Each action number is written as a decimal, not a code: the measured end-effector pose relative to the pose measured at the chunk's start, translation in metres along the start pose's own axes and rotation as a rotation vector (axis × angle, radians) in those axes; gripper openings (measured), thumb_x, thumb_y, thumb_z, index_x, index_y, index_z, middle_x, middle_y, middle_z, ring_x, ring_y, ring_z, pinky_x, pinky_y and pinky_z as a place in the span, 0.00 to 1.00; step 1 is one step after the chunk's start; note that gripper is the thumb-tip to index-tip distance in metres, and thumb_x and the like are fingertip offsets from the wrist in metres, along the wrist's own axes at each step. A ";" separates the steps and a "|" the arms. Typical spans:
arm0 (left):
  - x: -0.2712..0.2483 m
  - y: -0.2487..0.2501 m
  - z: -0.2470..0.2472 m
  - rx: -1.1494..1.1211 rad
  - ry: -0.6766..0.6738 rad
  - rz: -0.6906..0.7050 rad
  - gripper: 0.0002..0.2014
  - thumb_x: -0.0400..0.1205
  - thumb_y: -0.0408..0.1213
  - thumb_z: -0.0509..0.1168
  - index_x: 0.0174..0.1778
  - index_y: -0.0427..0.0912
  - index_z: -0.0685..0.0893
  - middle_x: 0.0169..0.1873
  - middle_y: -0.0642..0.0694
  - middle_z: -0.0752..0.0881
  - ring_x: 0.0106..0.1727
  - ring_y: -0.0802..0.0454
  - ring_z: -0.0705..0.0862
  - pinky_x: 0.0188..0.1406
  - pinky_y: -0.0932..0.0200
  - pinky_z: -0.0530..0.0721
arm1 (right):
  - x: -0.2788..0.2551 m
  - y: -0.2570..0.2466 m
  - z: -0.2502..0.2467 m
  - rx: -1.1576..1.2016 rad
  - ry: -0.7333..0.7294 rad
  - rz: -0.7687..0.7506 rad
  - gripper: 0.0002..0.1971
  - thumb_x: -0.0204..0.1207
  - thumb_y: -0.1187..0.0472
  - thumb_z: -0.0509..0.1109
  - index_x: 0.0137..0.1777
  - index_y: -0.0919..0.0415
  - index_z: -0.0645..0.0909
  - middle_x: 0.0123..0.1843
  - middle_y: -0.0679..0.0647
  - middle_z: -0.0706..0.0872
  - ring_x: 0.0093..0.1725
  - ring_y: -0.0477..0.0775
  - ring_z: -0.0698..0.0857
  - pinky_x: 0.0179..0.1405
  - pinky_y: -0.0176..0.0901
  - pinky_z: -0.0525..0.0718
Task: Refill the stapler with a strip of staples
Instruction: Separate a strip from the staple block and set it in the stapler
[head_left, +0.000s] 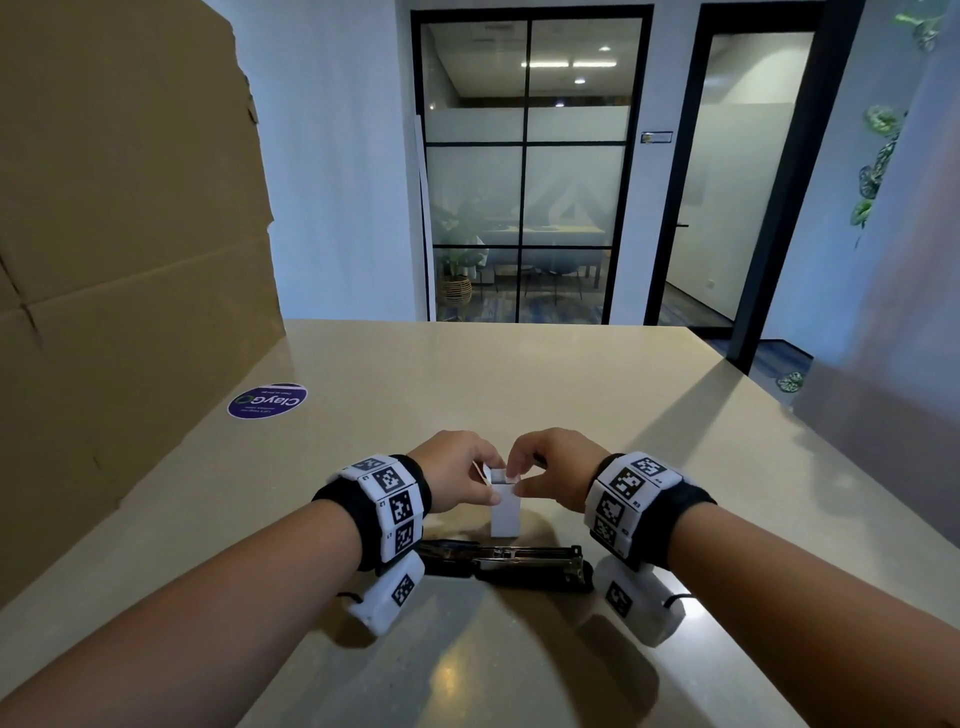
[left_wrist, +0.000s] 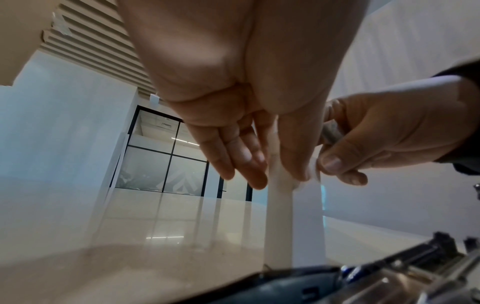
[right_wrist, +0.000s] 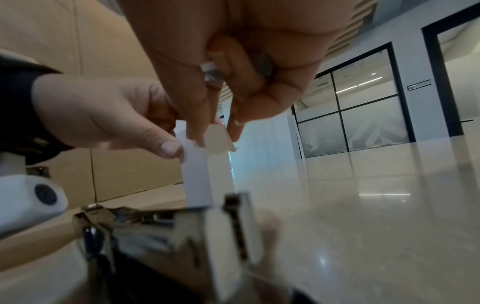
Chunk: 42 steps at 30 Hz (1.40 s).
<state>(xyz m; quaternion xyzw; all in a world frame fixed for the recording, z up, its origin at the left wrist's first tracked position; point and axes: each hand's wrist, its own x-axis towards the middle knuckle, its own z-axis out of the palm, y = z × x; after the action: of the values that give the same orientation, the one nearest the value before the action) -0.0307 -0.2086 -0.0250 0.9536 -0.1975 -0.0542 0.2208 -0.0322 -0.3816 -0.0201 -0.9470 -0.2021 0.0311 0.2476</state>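
Note:
A small white staple box (head_left: 505, 514) stands upright on the table (head_left: 519, 384), just behind the black and metal stapler (head_left: 506, 564), which lies opened flat. My left hand (head_left: 485, 483) pinches the box's top edge between thumb and fingers; the box (left_wrist: 306, 216) is also in the left wrist view. My right hand (head_left: 524, 475) pinches the box's top flap (right_wrist: 218, 139) with thumb and forefinger. Its other curled fingers hold a grey metal piece (right_wrist: 211, 76), which looks like a strip of staples. The stapler's open magazine (right_wrist: 166, 236) sits right below both hands.
A large cardboard box (head_left: 119, 260) stands along the table's left side, with a round purple sticker (head_left: 267, 400) on the table beside it. The table's far edge and right edge (head_left: 779, 410) drop off toward a glass-walled room.

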 end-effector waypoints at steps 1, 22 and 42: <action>0.000 -0.001 0.000 -0.020 0.006 0.009 0.20 0.75 0.43 0.74 0.63 0.47 0.84 0.54 0.48 0.85 0.47 0.55 0.84 0.52 0.57 0.83 | 0.000 0.000 0.001 -0.023 0.004 -0.006 0.05 0.71 0.59 0.75 0.45 0.51 0.85 0.35 0.39 0.78 0.32 0.35 0.72 0.31 0.29 0.68; -0.006 -0.004 -0.001 -0.097 0.112 0.056 0.10 0.72 0.43 0.77 0.41 0.50 0.82 0.46 0.54 0.83 0.49 0.53 0.88 0.53 0.51 0.87 | -0.003 -0.004 -0.001 -0.077 0.006 -0.002 0.08 0.71 0.57 0.76 0.50 0.55 0.87 0.46 0.47 0.82 0.48 0.47 0.79 0.47 0.37 0.72; 0.000 -0.001 0.009 -0.142 0.129 0.027 0.10 0.72 0.37 0.77 0.45 0.42 0.85 0.48 0.52 0.78 0.47 0.52 0.88 0.52 0.55 0.87 | 0.006 0.001 0.005 0.299 -0.024 0.193 0.11 0.70 0.60 0.77 0.49 0.56 0.79 0.44 0.53 0.84 0.41 0.53 0.82 0.28 0.38 0.81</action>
<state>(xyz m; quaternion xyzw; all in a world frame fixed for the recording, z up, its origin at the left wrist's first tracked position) -0.0322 -0.2114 -0.0330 0.9342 -0.1916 -0.0036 0.3010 -0.0268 -0.3775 -0.0247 -0.9141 -0.1064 0.0957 0.3794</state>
